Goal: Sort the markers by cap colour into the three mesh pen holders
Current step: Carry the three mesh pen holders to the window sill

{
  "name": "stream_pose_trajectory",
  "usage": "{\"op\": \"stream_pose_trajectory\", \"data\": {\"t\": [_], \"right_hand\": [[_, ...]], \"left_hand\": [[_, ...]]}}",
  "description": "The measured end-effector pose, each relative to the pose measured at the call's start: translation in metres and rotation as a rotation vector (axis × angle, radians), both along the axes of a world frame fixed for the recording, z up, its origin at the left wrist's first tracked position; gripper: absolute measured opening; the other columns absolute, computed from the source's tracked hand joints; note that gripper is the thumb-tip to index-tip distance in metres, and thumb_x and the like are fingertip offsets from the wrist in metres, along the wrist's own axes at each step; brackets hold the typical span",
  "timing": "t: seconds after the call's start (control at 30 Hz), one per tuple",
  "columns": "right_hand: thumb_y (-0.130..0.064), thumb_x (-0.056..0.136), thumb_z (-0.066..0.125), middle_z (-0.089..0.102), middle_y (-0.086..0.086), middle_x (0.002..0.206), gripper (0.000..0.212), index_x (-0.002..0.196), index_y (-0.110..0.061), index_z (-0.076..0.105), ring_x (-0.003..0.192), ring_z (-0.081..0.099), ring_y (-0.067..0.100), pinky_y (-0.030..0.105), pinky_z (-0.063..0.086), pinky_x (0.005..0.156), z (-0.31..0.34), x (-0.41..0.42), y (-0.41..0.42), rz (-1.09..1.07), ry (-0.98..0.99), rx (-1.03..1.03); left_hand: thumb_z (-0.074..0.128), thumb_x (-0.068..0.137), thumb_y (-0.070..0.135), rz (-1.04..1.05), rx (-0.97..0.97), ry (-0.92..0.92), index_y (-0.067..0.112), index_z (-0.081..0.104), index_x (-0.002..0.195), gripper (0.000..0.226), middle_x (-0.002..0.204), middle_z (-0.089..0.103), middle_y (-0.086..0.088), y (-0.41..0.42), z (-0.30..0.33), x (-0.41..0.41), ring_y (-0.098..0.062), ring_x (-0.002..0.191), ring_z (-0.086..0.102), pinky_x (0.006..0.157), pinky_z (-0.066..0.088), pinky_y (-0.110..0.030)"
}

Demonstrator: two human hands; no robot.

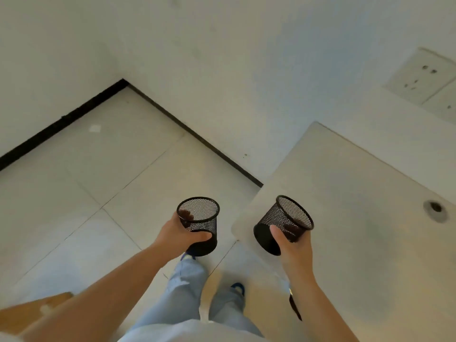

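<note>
office-like room | desk (357,193) (cable grommet (435,208)) | tiled floor (86,181)

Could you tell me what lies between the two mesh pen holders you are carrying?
Nothing is held between the left holder and the right holder; the head view shows only floor tile and the table corner below.

Table (357,206) cut off at right — dark object (294,306) (partly behind forearm) unidentifiable.
</note>
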State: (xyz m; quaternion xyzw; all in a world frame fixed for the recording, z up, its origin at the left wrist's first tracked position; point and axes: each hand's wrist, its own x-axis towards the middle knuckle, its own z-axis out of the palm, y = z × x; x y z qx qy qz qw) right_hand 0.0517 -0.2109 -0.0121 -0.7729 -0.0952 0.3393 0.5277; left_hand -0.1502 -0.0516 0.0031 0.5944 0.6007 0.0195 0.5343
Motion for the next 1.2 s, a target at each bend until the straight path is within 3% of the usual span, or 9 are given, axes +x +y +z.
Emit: {"op": "stream_pose_trajectory", "data": {"t": [0.1, 0.2, 0.33, 0.4, 0.5, 0.63, 0.87, 1.07, 1.2], "right_hand": [[-0.026, 0.073, 0.077, 0.062, -0.001, 0.116, 0.058, 0.123, -0.024, 0.049, 0.107, 0.059, 0.016, 0.038, 0.047, 0.095, 0.009, -0.027, 0.04, 0.132, 0.014, -0.011], [-0.031, 0.075, 0.075, 0.061, 0.003, 0.12, 0.057, 0.124, -0.02, 0.049, 0.11, 0.058, 0.02, 0.044, 0.044, 0.101, 0.013, -0.064, 0.088, 0.267, 0.086, -0.05], [-0.037, 0.073, 0.075, 0.065, -0.001, 0.111, 0.044, 0.111, -0.024, 0.056, 0.1, 0.061, 0.016, 0.039, 0.049, 0.091, 0.01, -0.146, 0.148, 0.469, 0.154, -0.12], [-0.038, 0.071, 0.076, 0.067, 0.001, 0.109, 0.049, 0.113, -0.022, 0.057, 0.101, 0.062, 0.019, 0.043, 0.047, 0.095, 0.009, -0.193, 0.173, 0.527, 0.165, -0.164], [-0.03, 0.074, 0.074, 0.068, 0.001, 0.106, 0.033, 0.103, -0.024, 0.06, 0.097, 0.064, 0.018, 0.042, 0.048, 0.095, 0.006, -0.265, 0.208, 0.587, 0.245, -0.174], [-0.022, 0.076, 0.073, 0.069, 0.005, 0.105, 0.042, 0.114, -0.014, 0.058, 0.095, 0.065, 0.021, 0.042, 0.049, 0.094, 0.001, -0.341, 0.26, 0.732, 0.26, -0.218], [-0.024, 0.076, 0.073, 0.069, 0.005, 0.105, 0.047, 0.118, -0.014, 0.055, 0.09, 0.067, 0.017, 0.03, 0.052, 0.073, -0.004, -0.443, 0.384, 0.925, 0.257, -0.265], [-0.025, 0.076, 0.074, 0.069, 0.002, 0.102, 0.029, 0.099, -0.022, 0.058, 0.091, 0.066, 0.017, 0.035, 0.05, 0.085, -0.01, -0.544, 0.504, 1.167, 0.208, -0.31], [-0.024, 0.077, 0.074, 0.068, 0.006, 0.109, 0.043, 0.115, -0.015, 0.056, 0.099, 0.064, 0.022, 0.036, 0.048, 0.091, 0.005, -0.607, 0.583, 1.358, 0.153, -0.358]], "left_hand": [[0.086, 0.058, 0.03, 0.141, -0.051, 0.022, 0.016, 0.051, 0.119, 0.072, 0.111, 0.062, -0.001, 0.016, 0.005, -0.076, -0.019, 0.104, 0.057, 0.088, 0.047, -0.033], [0.086, 0.056, 0.03, 0.318, -0.056, -0.024, 0.019, 0.053, 0.116, 0.069, 0.106, 0.064, 0.003, 0.027, 0.009, -0.148, -0.016, 0.098, 0.059, 0.073, 0.046, -0.025], [0.086, 0.06, 0.024, 0.562, -0.033, -0.069, 0.02, 0.054, 0.108, 0.059, 0.104, 0.064, 0.001, 0.034, 0.004, -0.246, -0.017, 0.096, 0.059, 0.08, 0.043, -0.028], [0.087, 0.052, 0.032, 0.616, -0.034, -0.057, 0.019, 0.054, 0.109, 0.067, 0.103, 0.064, 0.002, 0.038, 0.003, -0.295, -0.017, 0.096, 0.059, 0.084, 0.044, -0.029], [0.087, 0.057, 0.028, 0.683, -0.021, -0.018, 0.021, 0.052, 0.114, 0.066, 0.099, 0.061, 0.006, 0.039, 0.001, -0.373, -0.013, 0.092, 0.056, 0.08, 0.04, -0.024], [0.087, 0.058, 0.03, 0.837, -0.029, 0.051, 0.021, 0.051, 0.115, 0.068, 0.106, 0.062, 0.003, 0.044, -0.002, -0.457, -0.018, 0.1, 0.057, 0.083, 0.043, -0.027], [0.088, 0.056, 0.028, 1.153, -0.005, 0.001, 0.015, 0.05, 0.117, 0.073, 0.112, 0.062, -0.003, 0.09, -0.002, -0.546, -0.022, 0.105, 0.058, 0.095, 0.046, -0.039], [0.086, 0.061, 0.028, 1.345, -0.005, 0.024, 0.012, 0.046, 0.124, 0.077, 0.113, 0.056, -0.001, 0.16, -0.01, -0.6, -0.02, 0.106, 0.054, 0.096, 0.043, -0.034], [0.084, 0.064, 0.025, 1.478, 0.012, 0.033, 0.016, 0.045, 0.122, 0.07, 0.107, 0.054, 0.002, 0.216, 0.004, -0.63, -0.015, 0.097, 0.05, 0.086, 0.04, -0.027]]}}
